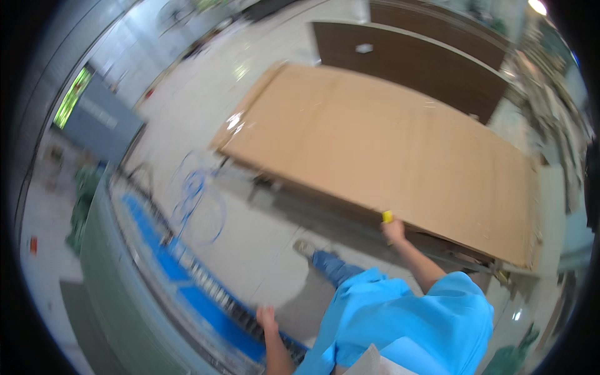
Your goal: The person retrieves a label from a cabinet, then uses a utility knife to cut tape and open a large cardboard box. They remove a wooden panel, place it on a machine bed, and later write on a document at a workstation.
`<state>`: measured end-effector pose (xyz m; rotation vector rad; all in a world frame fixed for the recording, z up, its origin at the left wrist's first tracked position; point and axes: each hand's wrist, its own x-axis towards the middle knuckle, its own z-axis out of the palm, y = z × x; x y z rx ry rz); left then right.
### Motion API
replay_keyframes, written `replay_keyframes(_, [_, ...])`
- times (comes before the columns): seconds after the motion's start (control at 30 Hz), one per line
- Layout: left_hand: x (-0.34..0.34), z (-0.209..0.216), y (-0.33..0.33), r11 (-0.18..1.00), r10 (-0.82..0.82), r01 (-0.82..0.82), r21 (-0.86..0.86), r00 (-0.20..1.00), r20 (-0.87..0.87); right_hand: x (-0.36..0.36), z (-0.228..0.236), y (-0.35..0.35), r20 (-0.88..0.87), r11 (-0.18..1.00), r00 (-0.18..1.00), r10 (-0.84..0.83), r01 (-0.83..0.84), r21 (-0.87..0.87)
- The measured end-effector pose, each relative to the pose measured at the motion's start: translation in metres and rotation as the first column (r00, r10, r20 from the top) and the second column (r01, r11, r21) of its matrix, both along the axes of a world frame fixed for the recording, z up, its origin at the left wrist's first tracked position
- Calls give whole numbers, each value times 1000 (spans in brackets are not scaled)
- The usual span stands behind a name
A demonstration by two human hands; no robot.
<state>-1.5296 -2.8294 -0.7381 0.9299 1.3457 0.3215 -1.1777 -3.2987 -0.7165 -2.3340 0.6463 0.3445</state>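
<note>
The right hand (393, 232) is closed around a small yellow object (387, 216) at the near edge of the cardboard (375, 137). The left hand (267, 318) is well apart from the cardboard, beside a blue-topped machine (215, 312); blur hides whether its fingers are together. Left of the cardboard, a blue hose (195, 185) lies on the floor (256, 256).

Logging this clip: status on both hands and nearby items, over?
Right hand gripping small yellow object at near edge of large brown cardboard sheet. Left hand beside long black segmented rail, contact unclear. Thin coiled blue hose on pale floor.
</note>
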Motion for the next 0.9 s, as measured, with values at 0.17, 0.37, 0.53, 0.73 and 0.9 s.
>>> replay_keyframes(0.17, [112,32,122,992,46,-52,118,998,48,92,-5,131,-87,662,920,-382,338,669])
replay_keyframes(0.37, [125,49,227,988,144,-142,-59,989,25,221,21,391,-69,872,988,141,-91,482])
replay_keyframes(0.53, [109,21,279,850,450,-448,-276,891,-60,360,48,601,199,810,948,249,-317,494])
replay_keyframes(0.73, [169,-7,465,821,437,-469,-326,883,-169,481,18,729,468,960,884,7,-136,243])
replay_keyframes(0.9, [312,1,706,859,376,-385,-338,922,-95,493,-63,736,191,840,857,-478,383,384])
